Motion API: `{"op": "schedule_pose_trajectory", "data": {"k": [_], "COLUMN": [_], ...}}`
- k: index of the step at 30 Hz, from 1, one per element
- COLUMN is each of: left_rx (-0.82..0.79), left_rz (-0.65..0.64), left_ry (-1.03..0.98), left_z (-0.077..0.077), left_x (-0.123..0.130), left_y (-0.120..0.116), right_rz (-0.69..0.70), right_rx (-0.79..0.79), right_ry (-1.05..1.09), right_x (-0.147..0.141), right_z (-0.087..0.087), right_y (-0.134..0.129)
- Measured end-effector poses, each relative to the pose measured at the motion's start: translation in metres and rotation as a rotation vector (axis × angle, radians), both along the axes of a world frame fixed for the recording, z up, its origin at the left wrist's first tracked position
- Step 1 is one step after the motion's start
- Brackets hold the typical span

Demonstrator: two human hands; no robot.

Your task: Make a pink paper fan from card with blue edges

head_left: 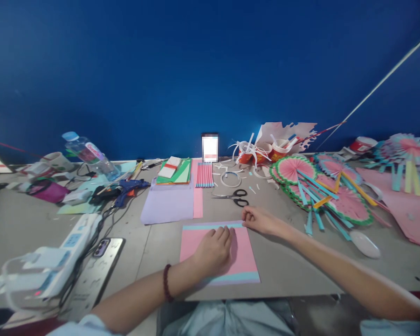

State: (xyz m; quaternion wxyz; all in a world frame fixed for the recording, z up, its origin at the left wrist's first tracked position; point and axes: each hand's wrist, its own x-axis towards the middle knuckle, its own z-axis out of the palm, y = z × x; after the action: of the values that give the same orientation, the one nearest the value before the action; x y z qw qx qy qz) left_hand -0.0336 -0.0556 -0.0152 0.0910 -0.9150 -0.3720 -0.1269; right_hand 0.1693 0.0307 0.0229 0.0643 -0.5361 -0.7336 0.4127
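A pink sheet of paper (192, 242) with light-blue strips along its far and near edges and thin lilac borders lies flat in front of me. My left hand (214, 248) rests on the middle of it, palm down, fingers slightly bent. At the sheet's far right corner, my right hand (254, 219) has thumb and fingers closed on the edge. Just beyond the right hand lie black-handled scissors (236, 197). Behind the sheet is a stack of lilac paper (168, 205), beside a row of pink-and-blue pleated strips (205, 175).
To the right are pink paper fans (295, 170) with green edges and a white oval object (365, 243). Cups (281, 148) hold paper strips at the back. To the left are a power strip (72, 247), a phone (96, 270), a blue glue gun (127, 189) and a tilted bottle (91, 154).
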Motion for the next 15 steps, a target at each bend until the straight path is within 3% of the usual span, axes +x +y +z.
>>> {"op": "schedule_pose_trajectory", "data": {"k": [5, 15], "left_rx": [-0.126, -0.177], "left_rz": [0.016, 0.029], "left_ry": [0.015, 0.005], "left_z": [0.0042, 0.0108], "left_x": [0.0014, 0.0018], "left_y": [0.0019, 0.0022], "right_rz": [0.001, 0.053], "right_rx": [0.013, 0.059], "right_ry": [-0.014, -0.055], "right_x": [-0.0011, 0.0034], "right_z": [-0.0013, -0.0091], "right_y": [-0.0001, 0.0022]}}
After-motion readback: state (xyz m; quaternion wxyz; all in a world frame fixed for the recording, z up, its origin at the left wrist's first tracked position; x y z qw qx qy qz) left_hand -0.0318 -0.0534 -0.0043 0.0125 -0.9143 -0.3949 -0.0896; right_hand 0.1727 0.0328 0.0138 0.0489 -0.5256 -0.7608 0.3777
